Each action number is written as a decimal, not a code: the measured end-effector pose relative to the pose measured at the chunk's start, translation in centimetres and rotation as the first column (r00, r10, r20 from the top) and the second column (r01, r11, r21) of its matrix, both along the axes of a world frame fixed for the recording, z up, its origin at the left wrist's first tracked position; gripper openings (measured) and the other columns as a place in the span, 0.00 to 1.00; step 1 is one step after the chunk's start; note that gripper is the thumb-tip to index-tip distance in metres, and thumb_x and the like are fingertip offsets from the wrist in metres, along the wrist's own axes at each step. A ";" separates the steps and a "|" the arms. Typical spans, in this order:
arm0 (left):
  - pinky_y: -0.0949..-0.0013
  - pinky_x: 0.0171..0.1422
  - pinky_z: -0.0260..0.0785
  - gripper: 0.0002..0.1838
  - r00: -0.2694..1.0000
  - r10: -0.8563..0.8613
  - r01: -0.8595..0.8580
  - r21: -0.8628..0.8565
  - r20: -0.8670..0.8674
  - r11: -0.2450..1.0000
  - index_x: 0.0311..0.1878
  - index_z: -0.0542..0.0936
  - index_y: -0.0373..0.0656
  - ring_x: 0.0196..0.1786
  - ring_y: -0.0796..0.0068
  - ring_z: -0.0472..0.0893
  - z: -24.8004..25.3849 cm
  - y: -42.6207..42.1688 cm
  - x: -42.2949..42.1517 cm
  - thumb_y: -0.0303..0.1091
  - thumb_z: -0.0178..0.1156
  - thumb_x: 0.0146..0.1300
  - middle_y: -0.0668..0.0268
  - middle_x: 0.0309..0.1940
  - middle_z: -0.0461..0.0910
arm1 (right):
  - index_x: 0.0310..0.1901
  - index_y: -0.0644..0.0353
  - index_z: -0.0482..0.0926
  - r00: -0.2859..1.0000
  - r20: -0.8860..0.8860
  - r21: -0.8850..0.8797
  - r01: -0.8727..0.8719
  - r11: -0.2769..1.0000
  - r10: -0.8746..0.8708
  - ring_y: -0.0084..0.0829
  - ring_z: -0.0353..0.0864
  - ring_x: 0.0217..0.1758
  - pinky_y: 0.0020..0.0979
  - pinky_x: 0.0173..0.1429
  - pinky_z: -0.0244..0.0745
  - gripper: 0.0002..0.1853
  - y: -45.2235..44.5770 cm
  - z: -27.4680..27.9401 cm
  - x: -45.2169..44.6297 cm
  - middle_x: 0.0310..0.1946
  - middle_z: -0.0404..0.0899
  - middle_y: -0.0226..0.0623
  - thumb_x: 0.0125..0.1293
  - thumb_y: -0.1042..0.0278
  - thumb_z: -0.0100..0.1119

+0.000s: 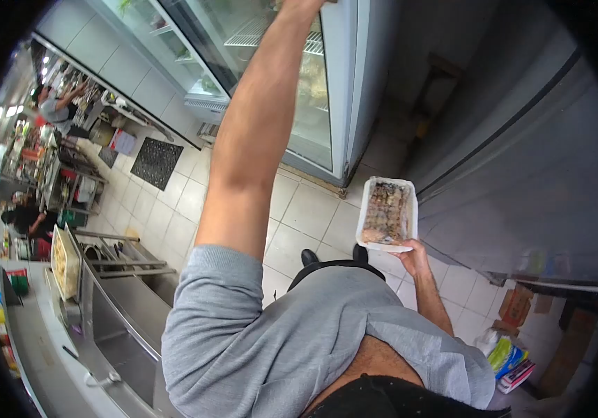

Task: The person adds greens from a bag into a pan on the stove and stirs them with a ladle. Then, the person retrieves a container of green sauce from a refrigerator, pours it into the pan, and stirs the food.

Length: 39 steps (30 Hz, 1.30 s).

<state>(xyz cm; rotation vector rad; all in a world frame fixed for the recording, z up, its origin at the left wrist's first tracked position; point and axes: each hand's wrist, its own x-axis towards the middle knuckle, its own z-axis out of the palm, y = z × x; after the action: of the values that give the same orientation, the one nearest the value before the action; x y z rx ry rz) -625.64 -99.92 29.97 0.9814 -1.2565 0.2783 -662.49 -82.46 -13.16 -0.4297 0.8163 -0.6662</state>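
Observation:
My left hand (304,5) reaches up to the outer frame of a glass fridge door (346,76); it appears closed on the door's edge, with part of the fingers cut off by the top of the view. Below and to the right, my right hand (412,256) grips the near end of a white rectangular tray (415,209). Brownish pieces of food (387,209) lie in rows inside that tray; their exact kind is hard to make out. Wire shelves (250,35) and some packed goods show through the fridge glass.
At left stand a steel sink counter (125,348) and a container of pale food (65,265). Two people work farther back on that side. A black mat (157,164) lies on the tiles. Grey sheeting (522,174) hangs at right, above boxes (515,306) and colourful packets (508,359).

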 end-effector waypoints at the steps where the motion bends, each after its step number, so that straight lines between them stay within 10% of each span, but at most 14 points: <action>1: 0.63 0.41 0.70 0.15 0.996 0.065 -0.052 0.201 -0.062 0.978 0.42 0.75 0.28 0.33 0.63 0.80 0.5 2.9 0.4 0.31 0.60 0.56 0.52 0.31 0.80 | 0.64 0.55 0.55 1.000 0.002 0.013 0.019 1.000 -0.019 0.43 0.77 0.48 0.47 0.46 0.77 0.36 0.3 0.4 0.9 0.52 0.69 0.46 0.50 0.75 0.50; 6: 0.74 0.43 0.69 0.12 0.954 -0.174 0.176 -0.015 -0.243 0.984 0.45 0.75 0.35 0.37 0.76 0.75 -1.2 14.8 5.3 0.33 0.55 0.62 0.65 0.35 0.75 | 0.65 0.55 0.54 0.997 -0.077 -0.035 -0.011 0.999 0.008 0.43 0.72 0.55 0.51 0.52 0.74 0.39 -1.3 -0.4 3.9 0.58 0.65 0.45 0.46 0.75 0.49; 8: 0.76 0.40 0.66 0.09 0.971 -0.037 -0.012 -0.203 -0.238 0.979 0.41 0.76 0.34 0.34 0.78 0.72 -1.2 18.8 5.1 0.30 0.54 0.64 0.65 0.32 0.74 | 0.66 0.55 0.53 0.995 -0.067 -0.024 -0.076 0.997 0.074 0.44 0.69 0.58 0.54 0.54 0.72 0.40 -2.9 -1.2 5.7 0.59 0.64 0.45 0.45 0.76 0.48; 12: 0.72 0.33 0.72 0.31 0.990 -0.010 -0.013 -0.156 -0.143 0.988 0.41 0.77 0.43 0.32 0.78 0.78 -2.7 29.8 15.0 0.65 0.47 0.61 0.62 0.34 0.79 | 0.65 0.54 0.52 0.992 0.010 0.066 -0.124 0.990 0.124 0.51 0.67 0.58 0.61 0.55 0.67 0.39 -6.9 -4.1 15.6 0.57 0.62 0.51 0.46 0.79 0.48; 15: 0.67 0.41 0.76 0.28 0.687 0.659 -0.724 -0.226 -0.305 0.651 0.46 0.77 0.42 0.37 0.72 0.80 -2.2 30.5 15.8 0.58 0.55 0.56 0.59 0.41 0.80 | 0.64 0.54 0.50 0.986 0.090 0.132 -0.150 0.980 0.139 0.55 0.66 0.58 0.62 0.56 0.66 0.37 -10.9 -7.2 23.5 0.56 0.60 0.53 0.48 0.79 0.47; 18: 0.51 0.61 0.65 0.33 0.915 0.063 -0.119 -0.117 -0.398 0.986 0.56 0.72 0.37 0.50 0.53 0.77 -1.7 35.6 19.8 0.55 0.51 0.56 0.45 0.48 0.75 | 0.65 0.53 0.48 0.981 0.167 0.154 -0.121 0.981 0.094 0.55 0.66 0.57 0.63 0.56 0.64 0.38 -16.2 -12.0 31.2 0.57 0.59 0.53 0.49 0.79 0.48; 19: 0.50 0.63 0.63 0.35 0.887 -0.293 0.272 -0.108 -0.357 0.956 0.58 0.70 0.35 0.52 0.50 0.76 -1.1 37.4 20.5 0.56 0.48 0.57 0.41 0.49 0.73 | 0.65 0.53 0.48 0.981 0.183 0.173 -0.093 0.980 0.061 0.56 0.66 0.57 0.64 0.57 0.64 0.39 -17.2 -13.0 33.2 0.57 0.59 0.53 0.48 0.79 0.49; 20: 0.52 0.61 0.65 0.39 0.907 -0.273 0.285 -0.007 -0.320 0.958 0.59 0.65 0.30 0.53 0.49 0.74 -0.9 38.0 23.0 0.58 0.48 0.57 0.39 0.50 0.72 | 0.68 0.50 0.40 0.989 0.148 0.194 -0.045 0.980 0.016 0.55 0.66 0.57 0.64 0.58 0.62 0.45 -17.7 -13.1 34.6 0.57 0.59 0.53 0.48 0.81 0.50; 24: 0.51 0.52 0.67 0.46 0.707 0.705 -0.706 0.010 -0.060 0.709 0.59 0.60 0.22 0.47 0.48 0.73 -1.9 38.0 23.9 0.62 0.46 0.56 0.42 0.44 0.71 | 0.68 0.44 0.21 0.985 0.106 0.220 0.113 0.969 -0.139 0.51 0.67 0.54 0.66 0.59 0.61 0.54 -23.6 -15.0 41.6 0.54 0.59 0.52 0.48 0.85 0.48; 30: 0.52 0.52 0.68 0.46 0.582 0.809 -0.806 0.074 -0.080 0.587 0.59 0.60 0.23 0.48 0.50 0.73 -2.5 37.0 26.2 0.62 0.47 0.55 0.44 0.44 0.71 | 0.57 0.62 0.59 0.934 0.181 0.082 0.297 0.951 -0.307 0.57 0.65 0.58 0.63 0.62 0.61 0.30 -28.2 -15.2 45.6 0.54 0.63 0.52 0.48 0.86 0.48; 39: 0.54 0.52 0.68 0.46 0.548 0.833 -0.823 0.135 -0.069 0.552 0.59 0.61 0.24 0.48 0.53 0.73 -4.0 34.5 26.8 0.63 0.49 0.54 0.46 0.45 0.72 | 0.51 0.75 0.62 0.808 0.209 0.354 0.462 0.813 -0.551 0.57 0.63 0.61 0.59 0.64 0.60 0.24 -28.5 -21.4 37.5 0.54 0.65 0.56 0.50 0.79 0.47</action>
<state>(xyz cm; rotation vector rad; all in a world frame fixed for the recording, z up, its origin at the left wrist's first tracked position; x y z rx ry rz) -598.80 -65.38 25.97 1.6192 -0.5871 0.9009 -624.99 -110.97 -34.57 0.1785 0.7196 -1.0714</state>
